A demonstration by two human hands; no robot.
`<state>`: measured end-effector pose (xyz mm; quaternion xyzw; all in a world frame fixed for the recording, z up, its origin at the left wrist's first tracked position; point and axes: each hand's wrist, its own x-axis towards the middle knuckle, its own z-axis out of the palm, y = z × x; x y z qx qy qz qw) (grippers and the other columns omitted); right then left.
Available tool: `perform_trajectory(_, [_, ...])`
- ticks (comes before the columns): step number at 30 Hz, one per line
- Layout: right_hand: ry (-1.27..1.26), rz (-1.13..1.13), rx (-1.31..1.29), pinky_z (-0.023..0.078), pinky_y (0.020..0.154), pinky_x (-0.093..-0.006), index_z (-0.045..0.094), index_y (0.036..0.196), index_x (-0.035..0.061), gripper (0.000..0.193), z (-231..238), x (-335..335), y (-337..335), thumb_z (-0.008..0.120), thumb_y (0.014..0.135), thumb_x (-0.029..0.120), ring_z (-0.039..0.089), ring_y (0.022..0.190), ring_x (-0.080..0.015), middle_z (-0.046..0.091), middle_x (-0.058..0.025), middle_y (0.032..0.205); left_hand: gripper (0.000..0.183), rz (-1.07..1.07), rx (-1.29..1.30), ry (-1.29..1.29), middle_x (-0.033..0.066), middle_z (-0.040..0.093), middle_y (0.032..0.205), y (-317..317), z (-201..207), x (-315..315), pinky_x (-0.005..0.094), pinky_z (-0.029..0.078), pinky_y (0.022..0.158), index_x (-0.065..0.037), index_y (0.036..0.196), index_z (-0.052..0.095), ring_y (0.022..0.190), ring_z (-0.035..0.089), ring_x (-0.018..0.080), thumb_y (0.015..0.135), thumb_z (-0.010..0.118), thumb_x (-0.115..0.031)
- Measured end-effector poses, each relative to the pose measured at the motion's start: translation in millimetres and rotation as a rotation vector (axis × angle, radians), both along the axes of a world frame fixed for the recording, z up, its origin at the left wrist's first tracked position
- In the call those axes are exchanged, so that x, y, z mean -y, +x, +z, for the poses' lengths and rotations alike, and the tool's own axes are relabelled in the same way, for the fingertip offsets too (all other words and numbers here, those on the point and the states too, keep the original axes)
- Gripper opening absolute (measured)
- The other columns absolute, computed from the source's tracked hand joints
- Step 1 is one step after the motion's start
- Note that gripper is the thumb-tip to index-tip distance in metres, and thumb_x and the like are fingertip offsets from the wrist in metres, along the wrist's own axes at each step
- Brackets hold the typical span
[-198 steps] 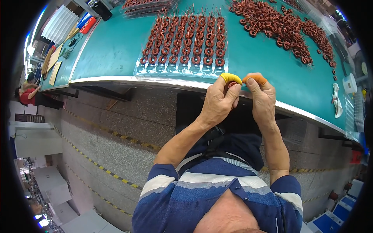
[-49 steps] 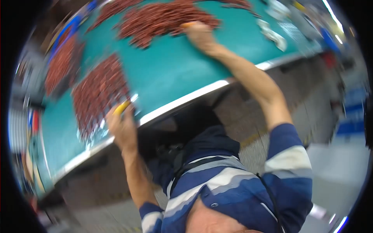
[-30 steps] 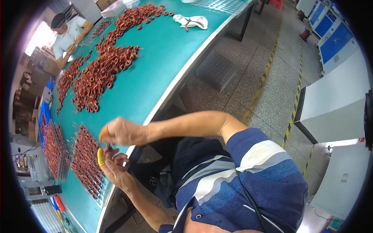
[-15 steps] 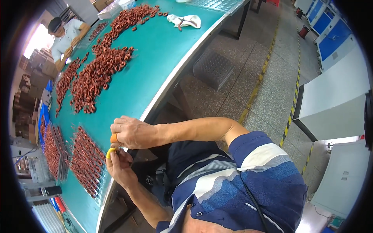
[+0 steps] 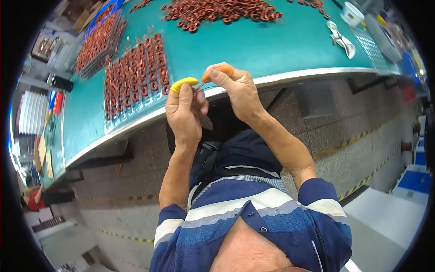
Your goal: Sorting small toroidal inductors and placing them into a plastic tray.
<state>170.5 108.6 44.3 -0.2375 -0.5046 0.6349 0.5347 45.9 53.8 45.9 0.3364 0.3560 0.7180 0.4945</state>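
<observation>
My left hand [image 5: 183,115], a yellow finger cot [image 5: 185,83] on its index finger, is closed around a small ring coil mostly hidden by the fingers. Thin reddish wire leads [image 5: 202,85] run from it to my right hand [image 5: 242,93]. There the thumb and an orange-cotted index finger [image 5: 219,72] pinch the lead ends. Both hands are above the table's front edge. Just left of them lies a clear plastic tray [image 5: 129,117] with rows of red-brown ring coils [image 5: 136,75].
The green table [image 5: 190,52] has a white front edge. A coil heap [image 5: 222,12] lies at the back, with stacked filled trays [image 5: 97,45] at far left. Further right are a white cloth [image 5: 342,41], a white tub [image 5: 352,14] and an empty-celled tray [image 5: 369,47].
My view has swung toward the left end of the table. My hands have drawn apart from their overlapped position, and the wire leads now show between them.
</observation>
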Motion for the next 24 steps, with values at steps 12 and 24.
perform_trajectory(12, [-0.024,-0.003,0.334,0.049,0.066,-0.0223,0.066,0.104,-0.0003,0.034,-19,11,14,0.064,0.091,0.031,0.061,0.072,-0.0088,0.065,-0.0014,0.081,0.030,-0.137,-0.177,0.064,0.0045,0.054,0.083,-18,-14,15,0.0221,0.045,0.062,-0.002,0.126,0.044,0.068,0.054,0.0101,0.098,0.050,-0.012])
perform_trajectory(24, [-0.154,-0.046,0.251,0.043,0.051,-0.0191,0.068,0.090,-0.0022,0.031,7,31,-11,0.056,0.095,0.026,0.058,0.057,-0.0075,0.064,-0.0055,0.069,0.029,-0.008,-0.465,0.008,0.0034,0.057,0.084,-30,-16,31,0.0220,0.046,0.065,0.001,0.121,0.050,0.070,0.055,0.0090,0.095,0.055,-0.010])
